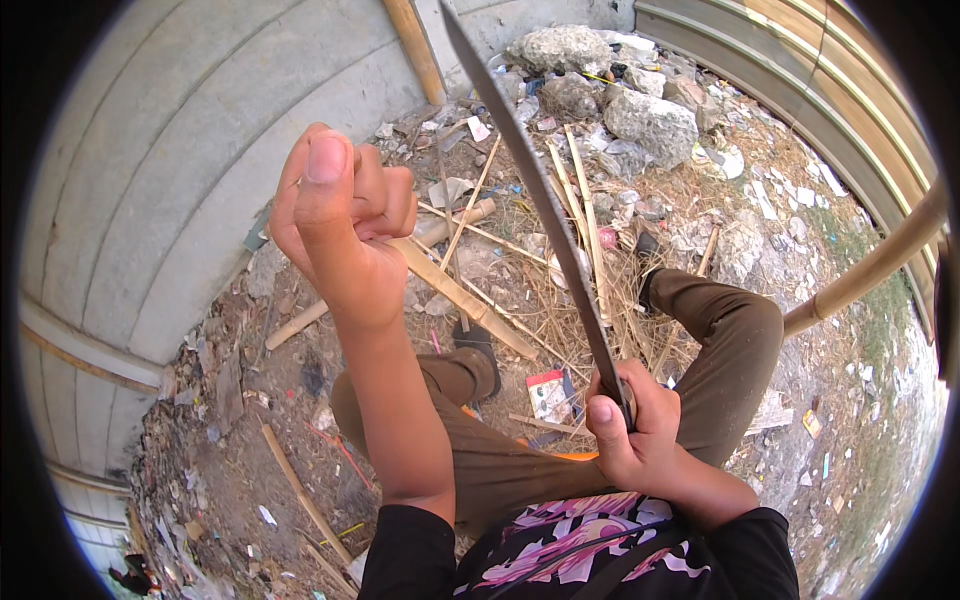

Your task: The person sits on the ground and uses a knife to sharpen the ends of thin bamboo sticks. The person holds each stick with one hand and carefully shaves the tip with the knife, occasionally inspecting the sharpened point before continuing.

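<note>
My right hand (640, 415) grips the handle of a machete (556, 205). Its long dark blade rises up and away to the left, past the top edge. My left hand (340, 215) is raised to the left of the blade and apart from it, fingers curled tight and thumb along the top. A split bamboo strip (475, 305) slants down to the right from just below the curled fingers. Whether the fist grips this strip or the strip lies beyond it, I cannot tell; the palm is hidden.
Bamboo strips (590, 225) and shavings litter the ground between my legs (725, 340). A grey panel wall (190, 150) stands left, corrugated sheeting (800, 60) at the far right. Rocks (650, 125) lie at the back. A bamboo pole (870, 265) leans in from the right.
</note>
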The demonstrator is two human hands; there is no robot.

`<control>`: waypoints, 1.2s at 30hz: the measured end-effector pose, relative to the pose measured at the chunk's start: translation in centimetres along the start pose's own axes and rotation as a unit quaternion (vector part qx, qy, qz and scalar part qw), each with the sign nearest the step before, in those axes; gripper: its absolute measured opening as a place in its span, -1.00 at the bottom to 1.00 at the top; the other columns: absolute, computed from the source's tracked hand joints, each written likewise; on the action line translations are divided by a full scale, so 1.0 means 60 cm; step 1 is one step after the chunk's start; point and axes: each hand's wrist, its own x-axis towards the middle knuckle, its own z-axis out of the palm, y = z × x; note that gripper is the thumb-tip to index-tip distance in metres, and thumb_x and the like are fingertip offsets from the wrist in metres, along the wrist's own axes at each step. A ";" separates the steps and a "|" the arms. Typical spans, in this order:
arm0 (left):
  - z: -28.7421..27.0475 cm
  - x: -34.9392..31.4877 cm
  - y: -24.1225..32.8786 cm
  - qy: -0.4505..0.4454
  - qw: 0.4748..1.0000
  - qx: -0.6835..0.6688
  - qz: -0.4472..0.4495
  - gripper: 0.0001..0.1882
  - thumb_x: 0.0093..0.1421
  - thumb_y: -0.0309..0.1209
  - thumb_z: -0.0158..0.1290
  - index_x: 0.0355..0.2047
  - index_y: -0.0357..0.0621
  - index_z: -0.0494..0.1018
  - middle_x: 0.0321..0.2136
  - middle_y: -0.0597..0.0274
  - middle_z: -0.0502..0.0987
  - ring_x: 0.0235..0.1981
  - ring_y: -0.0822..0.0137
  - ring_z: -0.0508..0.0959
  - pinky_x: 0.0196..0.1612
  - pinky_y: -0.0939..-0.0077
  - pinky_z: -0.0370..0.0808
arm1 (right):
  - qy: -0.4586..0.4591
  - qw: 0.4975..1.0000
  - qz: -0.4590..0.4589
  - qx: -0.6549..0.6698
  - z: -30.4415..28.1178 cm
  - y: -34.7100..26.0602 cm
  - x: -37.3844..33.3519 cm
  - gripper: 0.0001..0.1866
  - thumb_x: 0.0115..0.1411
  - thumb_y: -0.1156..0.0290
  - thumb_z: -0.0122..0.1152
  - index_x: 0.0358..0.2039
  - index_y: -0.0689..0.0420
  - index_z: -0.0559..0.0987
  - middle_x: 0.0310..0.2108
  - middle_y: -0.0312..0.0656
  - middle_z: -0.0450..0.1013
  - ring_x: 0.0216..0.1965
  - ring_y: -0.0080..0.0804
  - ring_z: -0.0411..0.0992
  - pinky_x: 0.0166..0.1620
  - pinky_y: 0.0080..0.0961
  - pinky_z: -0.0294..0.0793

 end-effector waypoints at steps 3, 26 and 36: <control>0.017 0.000 -0.003 0.005 1.000 0.003 -0.013 -0.53 0.29 -0.02 -0.04 -0.60 0.09 0.04 -0.76 0.53 -0.03 -0.74 0.62 -0.11 -0.66 0.58 -0.21 | 0.066 0.997 0.026 0.016 0.044 0.060 -0.044 -0.81 0.29 0.41 0.22 -0.20 0.24 0.47 -0.73 -0.16 0.38 -0.73 -0.46 0.36 -0.58 -0.50 0.29; -0.026 0.003 -0.001 0.004 1.000 -0.007 -0.011 -0.53 0.29 -0.01 -0.06 -0.60 0.10 0.04 -0.76 0.52 -0.02 -0.73 0.61 -0.11 -0.66 0.59 -0.19 | 0.006 0.986 0.167 0.006 0.047 0.035 -0.015 -0.75 0.36 0.30 0.15 -0.28 0.26 0.50 -0.73 -0.21 0.34 -0.70 -0.53 0.31 -0.57 -0.47 0.25; 0.001 0.009 0.008 0.053 0.997 -0.053 -0.027 -0.54 0.28 -0.05 -0.05 -0.61 0.09 0.02 -0.76 0.52 -0.05 -0.74 0.60 -0.13 -0.66 0.59 -0.20 | -0.069 0.956 0.261 -0.115 0.114 0.194 -0.088 -0.71 0.37 0.29 0.12 -0.33 0.29 0.44 -0.72 -0.05 0.38 -0.71 -0.14 0.37 -0.55 -0.25 0.31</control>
